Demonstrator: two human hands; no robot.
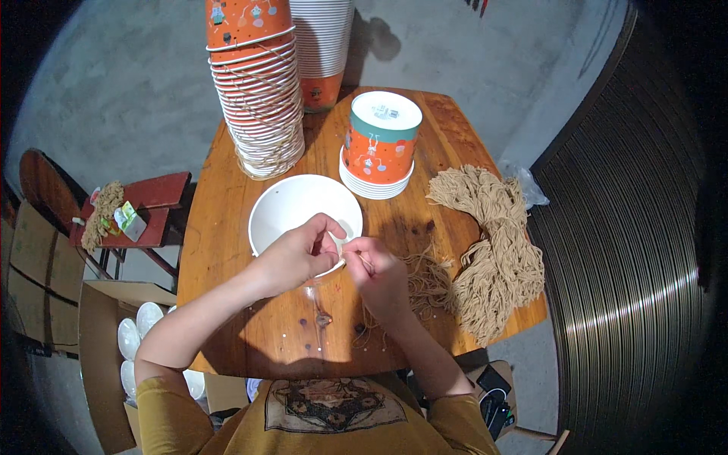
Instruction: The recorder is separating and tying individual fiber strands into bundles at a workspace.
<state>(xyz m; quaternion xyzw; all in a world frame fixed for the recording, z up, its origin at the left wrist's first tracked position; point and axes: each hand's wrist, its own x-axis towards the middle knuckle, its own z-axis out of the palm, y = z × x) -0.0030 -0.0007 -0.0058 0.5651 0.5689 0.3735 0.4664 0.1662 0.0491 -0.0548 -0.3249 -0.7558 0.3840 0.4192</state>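
Observation:
A white-lined paper bucket lies on the table with its open mouth toward me. At its near right rim, the curled fingers and thumb of my left hand grip the edge. Close beside them my right hand pinches a thin tan cord against the rim; the fingertips partly hide the spot where cord and rim meet. To the right of my right hand lies a loose tangle of tan cords. A thick bundle of the same cord curves along the table's right side.
A tall leaning stack of orange buckets with cords stands at the back left, another stack behind it. Upturned buckets stand at the back centre. A cardboard box of white buckets is below left; a red stool stands farther left.

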